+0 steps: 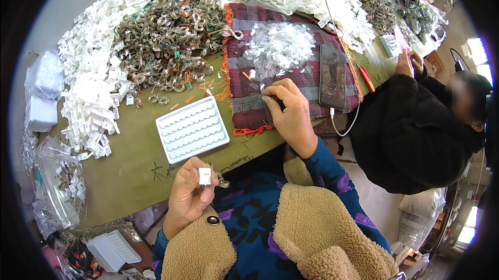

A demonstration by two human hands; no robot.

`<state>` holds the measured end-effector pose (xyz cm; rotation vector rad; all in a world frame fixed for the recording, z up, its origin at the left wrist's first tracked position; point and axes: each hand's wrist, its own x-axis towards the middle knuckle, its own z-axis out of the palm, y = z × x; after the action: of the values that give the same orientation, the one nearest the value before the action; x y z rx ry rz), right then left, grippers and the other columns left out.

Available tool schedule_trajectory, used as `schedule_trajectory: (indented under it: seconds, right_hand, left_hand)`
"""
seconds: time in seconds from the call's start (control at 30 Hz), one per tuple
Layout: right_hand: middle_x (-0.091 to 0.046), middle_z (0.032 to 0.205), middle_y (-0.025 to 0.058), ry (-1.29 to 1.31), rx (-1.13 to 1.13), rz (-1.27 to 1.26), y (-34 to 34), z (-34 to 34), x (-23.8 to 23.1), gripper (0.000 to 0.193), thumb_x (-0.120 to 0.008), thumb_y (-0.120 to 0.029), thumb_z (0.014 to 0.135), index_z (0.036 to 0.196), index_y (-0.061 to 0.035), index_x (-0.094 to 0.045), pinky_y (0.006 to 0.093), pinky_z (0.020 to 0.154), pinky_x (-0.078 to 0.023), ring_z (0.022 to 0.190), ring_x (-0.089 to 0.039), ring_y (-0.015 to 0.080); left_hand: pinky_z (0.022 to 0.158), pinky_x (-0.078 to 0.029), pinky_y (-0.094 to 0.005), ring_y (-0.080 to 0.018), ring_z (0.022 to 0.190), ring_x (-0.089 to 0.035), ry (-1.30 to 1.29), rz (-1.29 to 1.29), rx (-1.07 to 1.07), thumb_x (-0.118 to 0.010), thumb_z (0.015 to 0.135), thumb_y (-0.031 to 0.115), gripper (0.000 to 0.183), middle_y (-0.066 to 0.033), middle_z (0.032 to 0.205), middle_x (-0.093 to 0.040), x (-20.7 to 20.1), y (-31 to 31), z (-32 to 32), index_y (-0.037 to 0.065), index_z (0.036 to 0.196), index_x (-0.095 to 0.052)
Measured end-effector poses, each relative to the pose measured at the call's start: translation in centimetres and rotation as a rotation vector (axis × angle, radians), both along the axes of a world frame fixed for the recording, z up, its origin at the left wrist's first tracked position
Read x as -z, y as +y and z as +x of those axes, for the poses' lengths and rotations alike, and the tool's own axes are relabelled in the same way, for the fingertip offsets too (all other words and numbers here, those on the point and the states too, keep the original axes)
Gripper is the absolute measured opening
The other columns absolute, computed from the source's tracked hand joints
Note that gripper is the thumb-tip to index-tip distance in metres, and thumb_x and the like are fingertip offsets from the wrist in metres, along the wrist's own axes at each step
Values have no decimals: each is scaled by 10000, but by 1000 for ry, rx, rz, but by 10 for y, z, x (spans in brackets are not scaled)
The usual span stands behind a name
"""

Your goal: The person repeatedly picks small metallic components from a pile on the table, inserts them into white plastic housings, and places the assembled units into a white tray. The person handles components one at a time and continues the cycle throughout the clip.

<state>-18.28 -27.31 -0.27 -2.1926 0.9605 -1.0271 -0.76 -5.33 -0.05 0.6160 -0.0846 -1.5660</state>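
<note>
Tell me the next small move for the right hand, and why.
Probably pinch one clear piece off the cloth and bring it back to the left hand. The left hand holds a small white block with a ring at its fingertips, while the right hand is on the checked cloth, fingertips at the near edge of the pile of clear pieces, apparently empty.

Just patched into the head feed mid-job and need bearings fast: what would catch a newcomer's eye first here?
The heaps: white tags along the table's left, brown rings beside them. At centre a checked cloth carries a clear-piece pile and a phone, with the right hand on its near edge. Nearer, the left hand holds a white tag below a white tray; another person sits right.
</note>
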Motion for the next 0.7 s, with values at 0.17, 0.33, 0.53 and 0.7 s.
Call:
schedule_trajectory:
  seconds: [0.17, 0.33, 0.53, 0.7]
  right_hand:
    - [-576, 867, 125, 94, -87, -96, -4, 11, 3, 104, -700, -1, 769, 872, -1, -687, 391, 743, -485, 837, -586, 311]
    - [-531, 820, 140, 305, -147, -303, -11, 19, 3, 89, -659, -19, 801, 885, -15, -629, 424, 725, -473, 812, -569, 338]
    - [-607, 835, 128, 159, -271, -88, 23, 24, -32, 102, -634, 16, 848, 939, 14, -587, 341, 682, -499, 755, -622, 252]
    - [-642, 844, 76, -252, -596, 489, 100, 42, -42, 124, -681, 25, 851, 954, 3, -616, 281, 646, -505, 710, -623, 157]
  left_hand:
    - [413, -419, -211, -141, 544, -586, 2, -26, -14, -621, 977, 251, 259, -211, 879, -675, -2, 2, -1, 10, 1056, -567]
    - [450, -469, -220, -150, 624, -633, -77, -5, -48, -618, 979, 207, 233, -228, 935, -681, -5, 4, -4, 11, 1098, -580]
    - [613, -585, -240, -178, 796, -687, -36, 3, -130, -570, 990, 95, 239, -220, 1023, -673, -3, 12, -3, -6, 1207, -578]
    - [659, -589, -281, -187, 772, -693, -53, -99, -177, -590, 974, 85, 242, -190, 1005, -684, -2, 23, 1, -7, 1198, -588]
